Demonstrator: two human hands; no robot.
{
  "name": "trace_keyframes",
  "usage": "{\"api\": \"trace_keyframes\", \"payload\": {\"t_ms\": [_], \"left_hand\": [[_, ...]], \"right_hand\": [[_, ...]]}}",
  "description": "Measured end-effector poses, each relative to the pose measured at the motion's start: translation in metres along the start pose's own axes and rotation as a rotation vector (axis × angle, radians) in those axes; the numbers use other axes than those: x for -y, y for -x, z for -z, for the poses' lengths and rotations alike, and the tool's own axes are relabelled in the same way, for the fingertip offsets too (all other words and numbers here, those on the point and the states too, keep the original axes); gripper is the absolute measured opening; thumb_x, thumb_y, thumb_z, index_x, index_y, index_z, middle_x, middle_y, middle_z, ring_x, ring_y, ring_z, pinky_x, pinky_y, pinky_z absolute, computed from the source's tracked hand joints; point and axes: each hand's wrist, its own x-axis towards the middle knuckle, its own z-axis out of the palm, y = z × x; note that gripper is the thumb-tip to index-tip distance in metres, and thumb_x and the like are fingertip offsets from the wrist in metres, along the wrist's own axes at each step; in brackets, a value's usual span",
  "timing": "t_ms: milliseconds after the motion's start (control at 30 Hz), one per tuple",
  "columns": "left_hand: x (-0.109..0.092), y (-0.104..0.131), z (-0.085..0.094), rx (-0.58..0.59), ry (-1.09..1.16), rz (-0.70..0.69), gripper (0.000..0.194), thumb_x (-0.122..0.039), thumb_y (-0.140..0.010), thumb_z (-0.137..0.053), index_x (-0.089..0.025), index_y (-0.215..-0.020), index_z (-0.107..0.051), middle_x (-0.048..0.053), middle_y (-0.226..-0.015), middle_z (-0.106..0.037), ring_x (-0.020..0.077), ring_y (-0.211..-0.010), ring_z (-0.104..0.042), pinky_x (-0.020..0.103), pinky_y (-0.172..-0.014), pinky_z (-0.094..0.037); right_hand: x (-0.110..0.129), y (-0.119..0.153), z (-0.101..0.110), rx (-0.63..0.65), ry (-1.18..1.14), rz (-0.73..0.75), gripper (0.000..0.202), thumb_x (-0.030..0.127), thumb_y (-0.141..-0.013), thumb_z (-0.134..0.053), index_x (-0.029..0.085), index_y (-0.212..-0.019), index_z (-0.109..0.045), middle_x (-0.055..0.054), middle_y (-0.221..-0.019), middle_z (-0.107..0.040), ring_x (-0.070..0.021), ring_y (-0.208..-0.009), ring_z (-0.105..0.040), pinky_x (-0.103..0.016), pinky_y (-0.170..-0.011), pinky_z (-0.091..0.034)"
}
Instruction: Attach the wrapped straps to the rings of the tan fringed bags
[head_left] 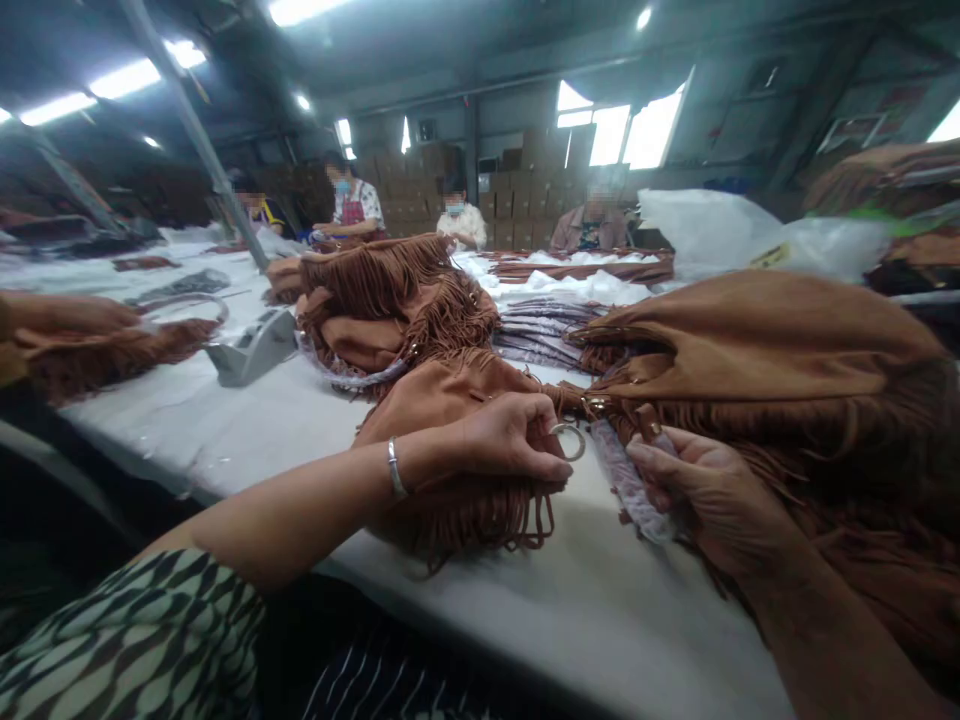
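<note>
My left hand is closed, pinching a pale metal ring between thumb and fingers. Just behind it lies a brown fringed bag, its fringe hanging below my wrist. My right hand has its fingers wrapped round a brown strap, whose short end with a small metal fitting sticks up past the thumb. Clear plastic wrapping covers part of the strap beside those fingers. A gap of white tabletop separates the two hands. Beyond the right hand a larger brown fringed bag rests on its side.
The white table stretches away from me. More fringed bags are heaped behind my left hand, near a grey tape dispenser. Wrapped straps lie farther back. Several people sit across the table; cartons are stacked behind them.
</note>
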Motion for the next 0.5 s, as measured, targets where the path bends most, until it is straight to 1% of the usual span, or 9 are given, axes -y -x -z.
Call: {"api": "trace_keyframes", "payload": {"t_ms": [67,100,133,200,300,400,500], "left_hand": [[0.004,-0.006,0.006,0.007,0.047,-0.007,0.036,-0.027,-0.061,-0.075,-0.015,-0.073,-0.043,-0.004,-0.067,-0.058,0.0066,-0.057,-0.052,0.017,-0.052,-0.039],[0.006,-0.008,0.008,0.009,0.094,-0.003,0.036,-0.027,-0.06,-0.075,-0.015,-0.073,-0.044,-0.005,-0.066,-0.057,0.0057,-0.056,-0.051,0.017,-0.051,-0.038],[0.009,-0.011,0.01,0.017,0.164,0.004,0.036,-0.028,-0.06,-0.076,-0.014,-0.073,-0.044,-0.005,-0.064,-0.055,0.005,-0.055,-0.049,0.016,-0.051,-0.038],[0.017,-0.014,0.012,0.039,0.339,0.016,0.038,-0.029,-0.059,-0.077,-0.014,-0.073,-0.045,-0.006,-0.063,-0.054,0.0044,-0.053,-0.048,0.017,-0.051,-0.038],[0.03,-0.018,0.012,0.06,0.552,0.025,0.042,-0.029,-0.058,-0.079,-0.014,-0.075,-0.044,-0.006,-0.061,-0.054,0.0049,-0.052,-0.049,0.019,-0.054,-0.042],[0.04,-0.021,0.011,0.043,0.626,0.037,0.044,-0.029,-0.057,-0.08,-0.014,-0.075,-0.043,-0.007,-0.06,-0.052,0.0037,-0.052,-0.047,0.017,-0.053,-0.04],[0.043,-0.022,0.01,0.079,0.638,0.039,0.043,-0.028,-0.058,-0.079,-0.015,-0.076,-0.042,-0.008,-0.06,-0.051,0.0031,-0.052,-0.045,0.016,-0.052,-0.037]], "right_hand": [[0.008,-0.009,-0.003,0.016,-0.163,-0.098,0.019,0.037,-0.075,-0.065,0.025,-0.061,-0.059,-0.001,-0.051,-0.045,-0.0094,-0.041,-0.038,-0.029,-0.039,-0.028],[0.011,-0.014,-0.005,0.032,-0.236,-0.153,0.017,0.035,-0.074,-0.066,0.026,-0.061,-0.059,-0.001,-0.052,-0.044,-0.0091,-0.042,-0.038,-0.03,-0.04,-0.027],[0.014,-0.019,-0.008,0.034,-0.268,-0.174,0.016,0.035,-0.073,-0.067,0.026,-0.061,-0.06,-0.001,-0.052,-0.044,-0.0091,-0.042,-0.037,-0.031,-0.04,-0.027],[0.016,-0.027,-0.016,0.063,-0.278,-0.202,0.012,0.035,-0.071,-0.069,0.027,-0.065,-0.063,-0.001,-0.053,-0.044,-0.0103,-0.044,-0.037,-0.032,-0.041,-0.026],[0.012,-0.034,-0.03,0.099,-0.267,-0.224,0.01,0.037,-0.068,-0.071,0.029,-0.069,-0.066,-0.002,-0.055,-0.045,-0.0118,-0.045,-0.037,-0.033,-0.042,-0.026],[0.004,-0.038,-0.041,0.104,-0.263,-0.249,0.012,0.041,-0.066,-0.071,0.03,-0.069,-0.067,-0.003,-0.054,-0.045,-0.0122,-0.045,-0.036,-0.033,-0.041,-0.026],[-0.001,-0.042,-0.046,0.066,-0.279,-0.28,0.015,0.041,-0.066,-0.072,0.027,-0.067,-0.065,-0.002,-0.054,-0.045,-0.0109,-0.045,-0.036,-0.031,-0.042,-0.026]]}}
